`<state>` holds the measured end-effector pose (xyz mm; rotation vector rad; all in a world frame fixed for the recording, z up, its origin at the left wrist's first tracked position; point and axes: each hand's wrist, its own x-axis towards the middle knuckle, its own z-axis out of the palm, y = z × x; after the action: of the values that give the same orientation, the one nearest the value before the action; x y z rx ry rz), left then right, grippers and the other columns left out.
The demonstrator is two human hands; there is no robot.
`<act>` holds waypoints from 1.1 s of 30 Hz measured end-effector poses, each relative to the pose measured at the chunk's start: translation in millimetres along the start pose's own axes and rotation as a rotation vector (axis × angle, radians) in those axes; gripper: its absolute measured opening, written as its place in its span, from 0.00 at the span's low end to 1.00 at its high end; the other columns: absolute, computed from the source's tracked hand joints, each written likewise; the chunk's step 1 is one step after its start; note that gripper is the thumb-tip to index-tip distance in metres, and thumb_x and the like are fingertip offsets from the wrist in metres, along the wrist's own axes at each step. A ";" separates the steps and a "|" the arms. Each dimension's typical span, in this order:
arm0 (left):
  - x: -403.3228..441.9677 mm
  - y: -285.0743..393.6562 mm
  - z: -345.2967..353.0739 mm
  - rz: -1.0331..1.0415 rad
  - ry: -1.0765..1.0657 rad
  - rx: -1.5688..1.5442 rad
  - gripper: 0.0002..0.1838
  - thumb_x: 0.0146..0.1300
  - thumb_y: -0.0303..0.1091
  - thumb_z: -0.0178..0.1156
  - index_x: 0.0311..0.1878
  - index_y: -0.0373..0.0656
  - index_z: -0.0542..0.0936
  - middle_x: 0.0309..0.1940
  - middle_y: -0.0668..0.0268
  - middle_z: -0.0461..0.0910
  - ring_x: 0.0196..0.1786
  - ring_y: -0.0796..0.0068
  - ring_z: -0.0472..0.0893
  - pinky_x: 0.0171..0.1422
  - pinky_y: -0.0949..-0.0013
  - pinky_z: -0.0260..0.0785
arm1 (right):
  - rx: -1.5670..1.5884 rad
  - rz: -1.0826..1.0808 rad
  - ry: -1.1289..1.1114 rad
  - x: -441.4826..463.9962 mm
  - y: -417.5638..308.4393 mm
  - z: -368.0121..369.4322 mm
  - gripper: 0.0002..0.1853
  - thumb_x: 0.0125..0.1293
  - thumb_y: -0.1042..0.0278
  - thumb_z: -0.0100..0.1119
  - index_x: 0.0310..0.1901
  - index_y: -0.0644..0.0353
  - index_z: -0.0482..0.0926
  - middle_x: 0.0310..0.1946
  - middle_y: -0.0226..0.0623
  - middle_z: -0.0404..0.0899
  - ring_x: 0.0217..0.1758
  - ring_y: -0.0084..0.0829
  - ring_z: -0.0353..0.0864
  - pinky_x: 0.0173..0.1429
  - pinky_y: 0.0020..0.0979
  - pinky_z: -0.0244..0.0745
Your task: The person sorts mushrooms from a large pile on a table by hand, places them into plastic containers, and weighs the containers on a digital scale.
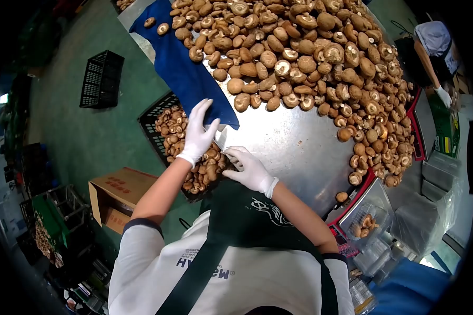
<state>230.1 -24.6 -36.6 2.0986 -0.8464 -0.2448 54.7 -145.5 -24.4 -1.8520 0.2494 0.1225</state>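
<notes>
My left hand, in a white glove, has its fingers spread. Its fingertips reach the blue cloth that lies along the table's left side. Below that palm is a black crate filled with brown shiitake mushrooms. My right hand, gloved too, is at the metal table's near left corner, over the crate's edge. Its fingers are slightly bent, the thumb stands apart from them, and I see nothing held in it. A large heap of shiitake mushrooms covers the far and right parts of the table.
Red-framed scales stand at the right, one bearing a clear plastic box of mushrooms. On the floor at left are an empty black crate and an open cardboard box. A co-worker works at far right.
</notes>
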 end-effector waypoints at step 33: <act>59.7 36.5 94.0 0.155 -0.302 0.154 0.43 0.57 0.37 0.67 0.74 0.44 0.59 0.57 0.52 0.75 0.66 0.58 0.70 0.78 0.51 0.49 | -0.726 -0.086 0.715 -5.8 36.8 -104.4 0.19 0.59 0.66 0.66 0.53 0.55 0.80 0.45 0.39 0.78 0.50 0.42 0.75 0.55 0.41 0.68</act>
<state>215.5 -138.4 -60.5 2.1557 -1.2357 -0.4324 35.9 -254.7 -27.1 -2.5726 0.6839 -0.5950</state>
